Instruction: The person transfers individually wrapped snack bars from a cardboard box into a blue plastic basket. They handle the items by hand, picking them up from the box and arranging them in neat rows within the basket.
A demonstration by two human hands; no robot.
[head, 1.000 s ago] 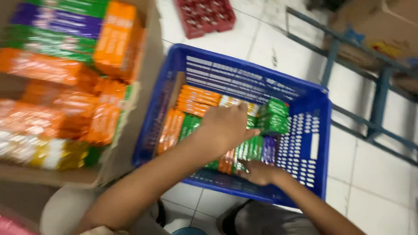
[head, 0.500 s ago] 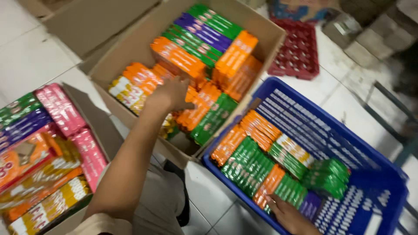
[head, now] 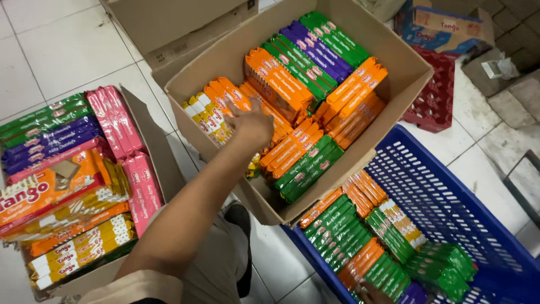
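My left hand [head: 251, 123] reaches into a big open cardboard box [head: 394, 42] and lies flat on a row of orange wafer packs [head: 225, 95], fingers spread, beside yellow packs [head: 203, 119]. It grips nothing that I can see. The box also holds green packs [head: 306, 163], purple packs [head: 315, 48] and more orange ones. At the bottom edge only a sliver of my right hand [head: 369, 294] shows, resting among the orange and green packs [head: 343, 231] in a blue plastic crate [head: 450, 197]; its fingers are hidden.
A second cardboard box [head: 147, 141] at the left holds pink, purple, green, orange and yellow packs. A red tray [head: 433, 101] lies on the white tiled floor behind the crate. Flattened cartons lie at the top. My knee is below the arm.
The view swung from the blue crate to the cardboard box. My left hand left the crate and came onto the orange packs in the box. My right hand stayed in the crate.
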